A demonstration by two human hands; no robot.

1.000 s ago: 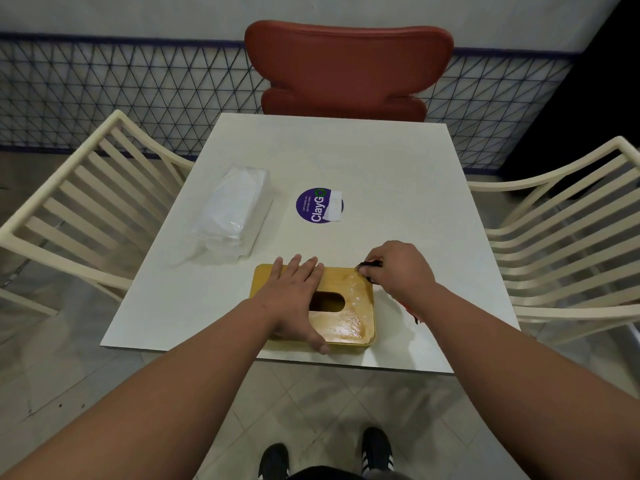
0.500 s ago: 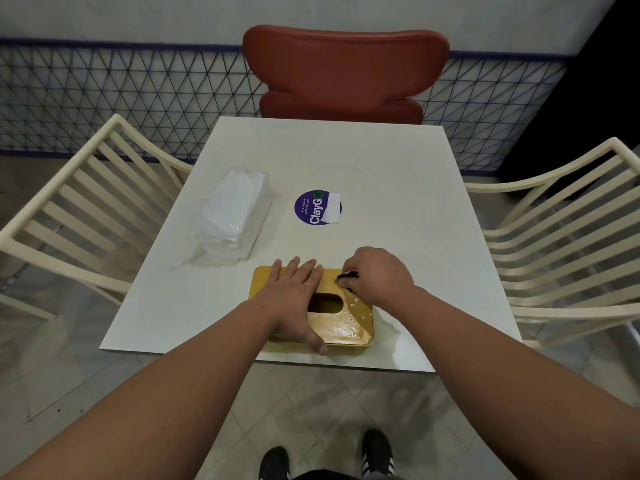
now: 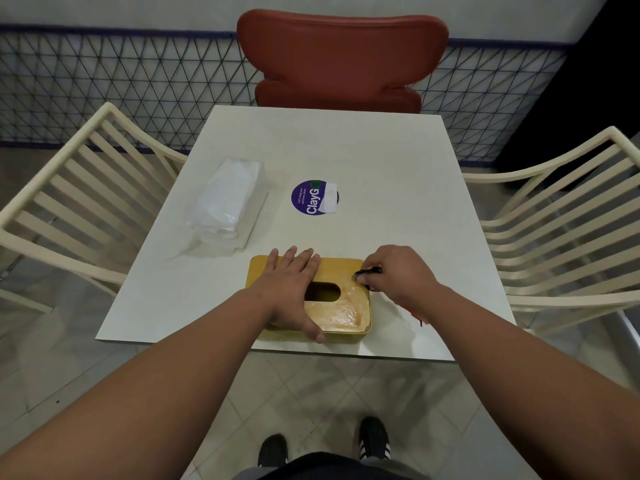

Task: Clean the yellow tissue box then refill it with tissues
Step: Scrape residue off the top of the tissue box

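We have the yellow tissue box (image 3: 346, 313) lying near the front edge of the counter (image 3: 381, 168), its oval slot facing up and its top shiny with suds or wet streaks on the right half. Our left hand (image 3: 291, 289) lies flat on the box's left part, fingers straight and pressing down, thumb hooked over the near edge. Our right hand (image 3: 394, 275) is curled at the box's far right corner, pinching a small dark thing (image 3: 369, 271), probably a cloth or scrubber, though too little of it shows to be sure.

The first risk we see is the box sliding. The lid is wet, the counter looks smooth, and the box sits close to the front edge, so a hard pull toward us could push it off onto the floor if the left hand loosens.

The second risk is moisture. If we leave the top wet, or let liquid run through the slot, the fresh tissues will soak it up and tear when pulled.

The pack of tissues (image 3: 230, 206) lies well apart on the left, in its clear wrapper, beside the round purple sticker (image 3: 313, 197). It seems safe from splashes for now, but wet fingers reaching for it would dampen the top sheets. We judge the cleaning step unfinished.
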